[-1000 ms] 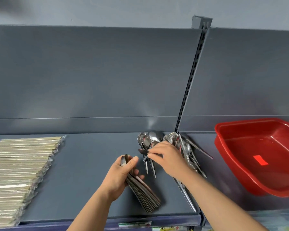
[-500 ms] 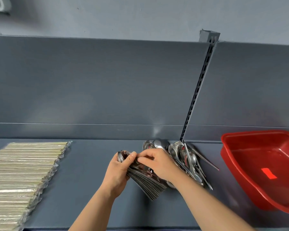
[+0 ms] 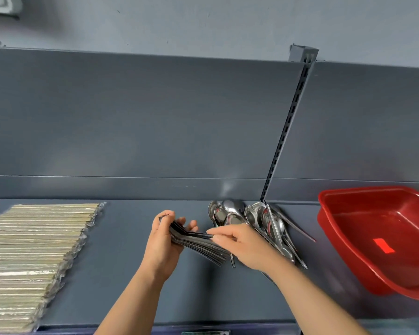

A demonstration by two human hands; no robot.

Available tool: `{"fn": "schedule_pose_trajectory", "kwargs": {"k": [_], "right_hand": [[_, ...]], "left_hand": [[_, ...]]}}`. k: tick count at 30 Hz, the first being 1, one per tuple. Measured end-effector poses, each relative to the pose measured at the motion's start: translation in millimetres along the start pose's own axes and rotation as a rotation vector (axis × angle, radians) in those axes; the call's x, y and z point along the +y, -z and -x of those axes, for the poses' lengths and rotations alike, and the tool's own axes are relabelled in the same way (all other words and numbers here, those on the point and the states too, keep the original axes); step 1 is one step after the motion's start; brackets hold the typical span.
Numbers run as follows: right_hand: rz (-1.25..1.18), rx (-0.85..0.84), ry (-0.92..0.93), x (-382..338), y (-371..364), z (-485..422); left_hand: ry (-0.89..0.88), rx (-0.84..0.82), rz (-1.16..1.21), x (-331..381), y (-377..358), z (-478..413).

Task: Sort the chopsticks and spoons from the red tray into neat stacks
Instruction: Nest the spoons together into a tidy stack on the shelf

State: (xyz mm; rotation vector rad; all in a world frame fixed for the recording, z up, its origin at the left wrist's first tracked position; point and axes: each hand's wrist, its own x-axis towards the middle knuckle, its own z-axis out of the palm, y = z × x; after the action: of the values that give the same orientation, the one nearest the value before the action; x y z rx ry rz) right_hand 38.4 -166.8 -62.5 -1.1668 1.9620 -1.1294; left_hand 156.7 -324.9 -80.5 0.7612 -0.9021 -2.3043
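Head view. The left hand [image 3: 162, 243] curls round the bowl end of a nested stack of spoons [image 3: 203, 249], handles fanning out to the right above the grey shelf [image 3: 121, 262]. The right hand [image 3: 242, 245] pinches the handle of the uppermost spoon [image 3: 194, 234] between thumb and forefinger; this spoon appears to lie on the stack, though the contact is unclear. Loose spoons [image 3: 230, 213] lie heaped against the back panel, just behind the right hand. Wrapped chopsticks [image 3: 34, 250] lie stacked at far left; the red tray [image 3: 341, 252] stands at right.
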Motion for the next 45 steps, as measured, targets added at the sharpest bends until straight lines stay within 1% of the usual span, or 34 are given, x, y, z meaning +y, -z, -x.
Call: {"fn": "schedule_pose_trajectory", "kwargs": {"k": [3,6,8,9,11,13,14,16,19,21,23,27,29,31,34,36,39,40,42,43,45], "right_hand": [[-0.081,-0.039,-0.03,-0.5,-9.6,10.4],[0.079,-0.009,-0.002,4.5,-15.8,21.4],[0.124,0.005,0.013,8.6,-15.7,31.6],[0.122,0.053,-0.017,11.6,-12.4,37.9],[0.173,0.231,-0.086,24.3,-0.4,54.0],[0.348,0.414,-0.163,39.4,13.7,73.5],[0.436,0.452,-0.21,44.7,18.3,83.5],[0.541,0.425,-0.295,51.5,20.3,97.8],[0.667,0.362,-0.346,58.0,11.3,104.3],[0.747,0.363,-0.341,60.6,5.0,102.3],[0.778,0.396,-0.324,61.9,0.5,99.7],[0.859,0.413,-0.25,60.9,-0.8,93.3],[0.808,0.459,-0.224,56.8,2.0,90.5],[0.671,0.502,-0.198,51.0,5.0,88.7],[0.404,0.419,-0.096,41.3,4.2,84.7],[0.307,0.322,-0.057,37.4,1.7,81.4],[0.256,0.206,-0.047,35.2,0.7,78.2],[0.243,0.195,-0.06,34.7,2.1,78.2],[0.263,0.264,-0.068,37.1,9.7,76.7],[0.316,0.327,-0.071,40.6,15.2,74.4],[0.495,0.429,-0.1,48.2,26.2,69.4]], "left_hand": [[-0.017,-0.013,-0.022,-6.6,-3.2,1.8],[-0.022,-0.068,-0.12,-18.7,-6.3,7.2],[-0.021,-0.084,-0.147,-28.3,-5.4,9.5],[-0.017,-0.081,-0.158,-32.3,-3.9,10.9],[0.007,-0.072,-0.187,-38.5,-0.4,13.5],[0.044,-0.067,-0.216,-44.5,2.6,17.1],[0.065,-0.066,-0.228,-47.5,3.3,18.8],[0.105,-0.055,-0.248,-53.7,2.0,22.1],[0.151,-0.044,-0.287,-63.4,-1.6,26.6],[0.185,-0.058,-0.31,-67.8,-3.1,30.1],[0.215,-0.07,-0.33,-70.3,-4.8,33.1],[0.219,-0.063,-0.303,-74.5,-8.7,35.6],[0.209,-0.083,-0.274,-75.0,-10.5,37.1],[0.198,-0.11,-0.263,-73.8,-13.2,38.7],[0.191,-0.128,-0.258,-69.5,-19.7,39.9],[0.182,-0.151,-0.273,-65.8,-24.8,40.0],[0.172,-0.164,-0.318,-60.5,-29.4,38.1],[0.168,-0.164,-0.329,-59.1,-29.6,37.1],[0.153,-0.152,-0.355,-56.6,-28.8,35.1],[0.142,-0.14,-0.361,-55.6,-27.1,34.0],[0.134,-0.109,-0.36,-53.5,-22.1,32.3]]}}
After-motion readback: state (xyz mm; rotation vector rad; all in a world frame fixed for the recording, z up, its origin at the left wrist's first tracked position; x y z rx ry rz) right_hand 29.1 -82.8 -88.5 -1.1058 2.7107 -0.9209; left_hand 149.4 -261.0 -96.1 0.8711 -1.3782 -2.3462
